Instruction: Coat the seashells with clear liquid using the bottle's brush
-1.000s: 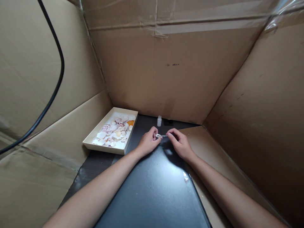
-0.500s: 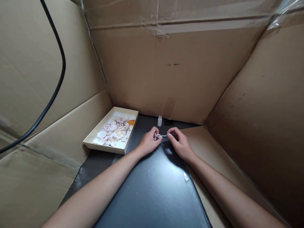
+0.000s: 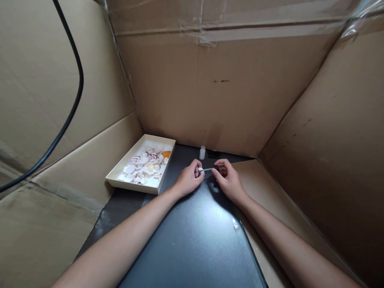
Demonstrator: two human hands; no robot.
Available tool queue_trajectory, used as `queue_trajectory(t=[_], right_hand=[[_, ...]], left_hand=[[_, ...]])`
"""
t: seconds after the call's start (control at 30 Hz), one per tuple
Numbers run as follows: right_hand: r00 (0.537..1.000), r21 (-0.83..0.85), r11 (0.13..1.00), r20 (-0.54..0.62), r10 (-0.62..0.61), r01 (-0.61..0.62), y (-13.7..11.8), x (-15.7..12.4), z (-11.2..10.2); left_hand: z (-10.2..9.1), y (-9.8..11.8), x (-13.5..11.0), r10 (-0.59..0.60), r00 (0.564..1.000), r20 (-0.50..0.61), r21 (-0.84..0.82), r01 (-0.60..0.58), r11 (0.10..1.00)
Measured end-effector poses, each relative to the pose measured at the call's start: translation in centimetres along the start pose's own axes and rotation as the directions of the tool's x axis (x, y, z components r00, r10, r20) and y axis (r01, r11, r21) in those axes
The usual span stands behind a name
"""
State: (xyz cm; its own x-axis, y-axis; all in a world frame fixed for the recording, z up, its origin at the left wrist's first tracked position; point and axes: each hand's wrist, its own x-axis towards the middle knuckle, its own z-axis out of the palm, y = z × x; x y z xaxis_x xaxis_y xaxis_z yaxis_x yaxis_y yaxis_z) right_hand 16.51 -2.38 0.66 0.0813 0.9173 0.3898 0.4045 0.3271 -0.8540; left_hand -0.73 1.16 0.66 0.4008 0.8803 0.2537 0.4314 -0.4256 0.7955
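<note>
My left hand [image 3: 188, 179] is curled in a pinch around a small white shell [image 3: 199, 169] just above the black tabletop [image 3: 192, 240]. My right hand [image 3: 228, 180] is closed on a thin brush-like applicator [image 3: 207, 169] whose tip meets the shell. Both hands sit close together, a little in front of a small clear bottle [image 3: 202, 152] that stands open near the back wall.
A shallow cream tray [image 3: 120, 178] holding several pale and pink shells lies at the left of the tabletop. Cardboard walls enclose the space on three sides. A black cable [image 3: 73, 108] hangs across the left wall. A scrap of clear plastic [image 3: 234, 224] lies by the table's right edge.
Both hands have shifted slightly away from me, toward the bottle; their grips on the shell and the applicator are unchanged.
</note>
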Motion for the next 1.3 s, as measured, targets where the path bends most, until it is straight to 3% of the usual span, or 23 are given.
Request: queue_trajectory(t=[0.3, 0.83, 0.93, 1.17, 1.3], right_hand=[[1.000, -0.018, 1.000, -0.019, -0.016, 0.016, 0.4, 0.1, 0.2], [0.997, -0.075, 0.997, -0.077, 0.007, -0.013, -0.8, 0.0, -0.1], [0.999, 0.006, 1.000, -0.040, -0.005, 0.006, -0.8, -0.1, 0.0], [0.999, -0.020, 1.000, -0.054, -0.004, 0.003, -0.7, -0.1, 0.1], [1.000, 0.024, 1.000, 0.010, -0.003, 0.002, -0.8, -0.2, 0.1]], left_hand=[[0.0, 0.1, 0.1, -0.011, 0.997, -0.071, -0.057, 0.007, 0.998], [0.0, 0.2, 0.1, -0.012, 0.998, -0.058, -0.068, 0.008, 0.998], [-0.1, 0.2, 0.0, -0.010, 0.998, -0.055, -0.066, 0.006, 0.998], [0.0, 0.2, 0.0, -0.009, 0.999, -0.051, -0.069, 0.005, 0.998], [0.0, 0.1, 0.1, -0.007, 0.999, -0.045, -0.083, 0.003, 0.997]])
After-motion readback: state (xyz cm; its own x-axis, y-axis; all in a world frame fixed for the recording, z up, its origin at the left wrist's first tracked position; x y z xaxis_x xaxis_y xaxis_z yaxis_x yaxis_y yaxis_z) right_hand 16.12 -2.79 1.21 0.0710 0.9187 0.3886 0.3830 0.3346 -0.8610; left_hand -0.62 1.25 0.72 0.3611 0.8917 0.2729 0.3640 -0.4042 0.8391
